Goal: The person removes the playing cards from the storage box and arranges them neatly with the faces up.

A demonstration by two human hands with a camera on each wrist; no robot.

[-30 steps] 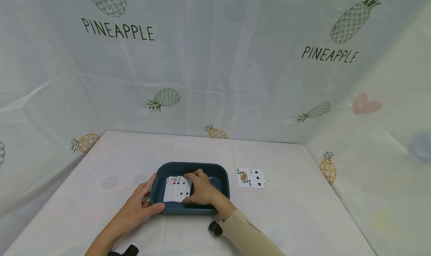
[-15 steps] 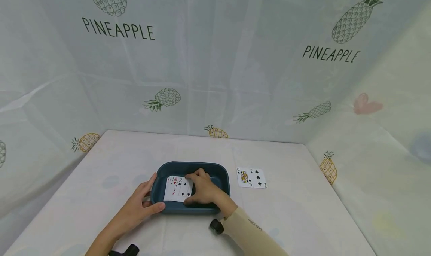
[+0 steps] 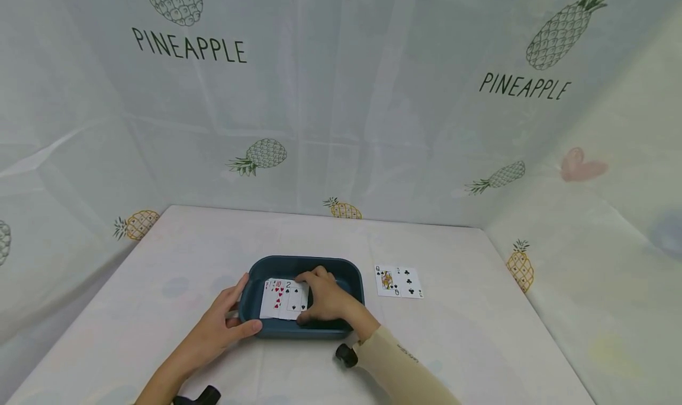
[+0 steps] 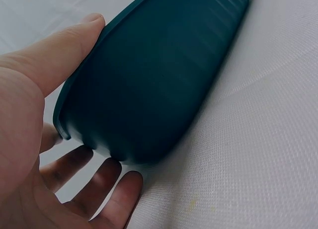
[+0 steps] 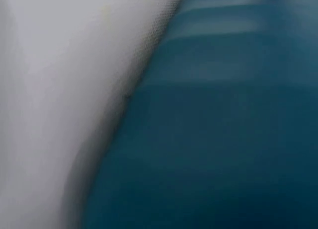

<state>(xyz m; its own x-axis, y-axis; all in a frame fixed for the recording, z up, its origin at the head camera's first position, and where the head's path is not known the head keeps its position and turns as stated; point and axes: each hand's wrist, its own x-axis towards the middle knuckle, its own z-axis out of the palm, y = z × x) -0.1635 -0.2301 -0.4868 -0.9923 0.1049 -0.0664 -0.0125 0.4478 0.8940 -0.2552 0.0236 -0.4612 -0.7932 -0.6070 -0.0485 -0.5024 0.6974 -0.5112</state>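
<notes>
Inspected playing cards [image 3: 277,304], lying face up in an overlapping fan across the left and middle of a dark blue tray [image 3: 298,332]. Noted white faces with red and black markings, upper edges roughly in line. Found tray rounded at the corners, ribbed on the outer wall. Observed left hand [image 3: 226,321] clamped on the tray's left end, thumb over the rim, fingers bent against the outside. Observed right hand [image 3: 326,297] inside the tray, thumb and forefinger apart, clamped on the near and far edges of the rightmost card [image 3: 296,300]; could not tell the other fingers' hold. Read a red "10" with heart pips, then a black "2" on the rightmost card; could not read the leftmost index. Located two overlapping cards [image 3: 399,282] on the table [image 3: 458,346], right of and apart from the tray, one marked "Q" beside a court figure. Read "PINEAPPLE" twice on the backdrop [image 3: 362,97], under pineapple drawings [image 3: 558,38]; could not make out lettering on the right sleeve [image 3: 402,372].
</notes>
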